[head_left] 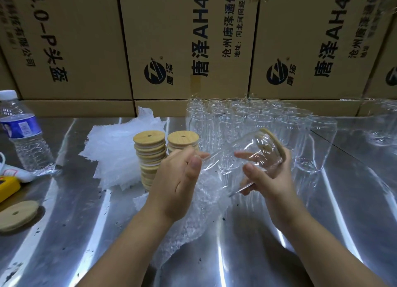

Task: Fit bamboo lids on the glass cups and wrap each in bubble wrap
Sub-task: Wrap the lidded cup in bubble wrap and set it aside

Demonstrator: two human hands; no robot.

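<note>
Bubble wrap sheet point(189, 228): nearest the lens, between the two forearms; lies right of the taller lid stack point(150, 157) and nearer than it; lower part flat on the metal table point(75, 222), top end raised to the hands
Left hand point(178, 179): just right of the taller lid stack, on its near side; fingers curled, thumb closed against forefinger, pinching the sheet's top edge; contact with the glass itself cannot be made out
Right hand point(270, 179): farther right of the stack; thumb across the near wall of the glass cup point(247, 155), fingers curled behind it, so it grasps the cup
Glass cup: held off the table, right of the stack; tilted, mouth end up and away to the right
Bamboo lid point(277, 143): seated on the held cup's mouth, the end farthest from the stack
Shorter lid stack point(182, 140): just beside the taller stack, on its right; partly hidden by the left hand
Bubble wrap pile point(113, 157): touching the stack's left side, extending behind it
Empty cups point(247, 119): upright, in rows, right of and behind the stack
Water bottle point(23, 134): well left of the stack, upright, capped
Loose lid point(18, 214): far left of the stack and nearer, lying flat
Cardboard boxes point(189, 39): stacked behind the stack, as a wall
</note>
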